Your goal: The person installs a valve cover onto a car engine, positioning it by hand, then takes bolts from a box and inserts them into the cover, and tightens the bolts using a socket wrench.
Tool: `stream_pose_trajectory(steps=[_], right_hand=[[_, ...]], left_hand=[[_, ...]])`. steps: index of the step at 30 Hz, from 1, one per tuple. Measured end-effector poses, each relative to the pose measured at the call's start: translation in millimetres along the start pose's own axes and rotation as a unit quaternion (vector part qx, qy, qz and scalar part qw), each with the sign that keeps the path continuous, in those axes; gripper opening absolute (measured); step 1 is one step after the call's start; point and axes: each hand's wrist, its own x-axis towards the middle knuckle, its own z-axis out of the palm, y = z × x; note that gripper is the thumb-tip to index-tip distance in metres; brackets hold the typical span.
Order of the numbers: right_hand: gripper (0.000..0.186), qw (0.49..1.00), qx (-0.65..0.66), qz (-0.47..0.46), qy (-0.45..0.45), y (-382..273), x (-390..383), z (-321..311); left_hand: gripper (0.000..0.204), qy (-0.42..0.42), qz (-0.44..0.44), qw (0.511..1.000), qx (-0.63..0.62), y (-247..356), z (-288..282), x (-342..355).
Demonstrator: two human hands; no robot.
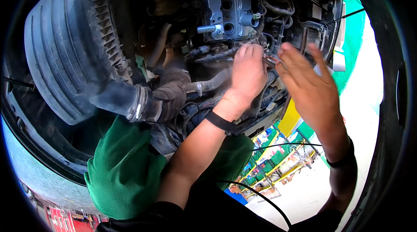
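Note:
My left hand [249, 69], with a black band at its wrist, is closed at the near end of the engine, below the grey engine cover [228, 8]. Its fingers wrap round a thin metal shaft [269, 62] that leads toward my right hand. A long brown-grey bar [303, 40] runs crosswise there, and together they look like a T-handle wrench. Its working end is hidden by my left hand. Over the bar lies my right hand [309, 91], fingers stretched and apart, palm against or just above it; I cannot tell whether it touches.
A ribbed black air filter housing [65, 49] fills the left, its intake duct [167, 95] leading to the engine. Green cloth [126, 171] lies over the near edge. Wiring [278, 10] and hoses crowd the right. Beyond stand yellow-railed shelves [278, 167] on a pale floor.

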Motion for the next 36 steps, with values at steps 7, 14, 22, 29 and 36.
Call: stream_pose_trajectory(steps=[7,14,22,29,36], right_hand=[[0.034,0.947,0.184,0.258,-0.062,-6,14,38],[0.034,0.93,0.287,0.216,0.079,-13,1,23],[0.059,0.535,0.66,0.516,-0.114,-29,10,13],[0.032,0.985,0.102,0.11,0.089,-5,-4,1],[0.021,0.994,0.02,-0.028,-0.101,-9,8,25]], left_hand=[[0.022,-0.014,-0.016,1.0,-0.016,1,0,4],[0.023,0.009,-0.017,1.0,-0.005,3,1,-3],[0.018,0.022,-0.03,0.999,-0.027,2,0,0],[0.017,0.017,-0.007,1.0,-0.007,-3,1,2],[0.017,-0.005,-0.023,1.0,-0.016,1,-2,1]])
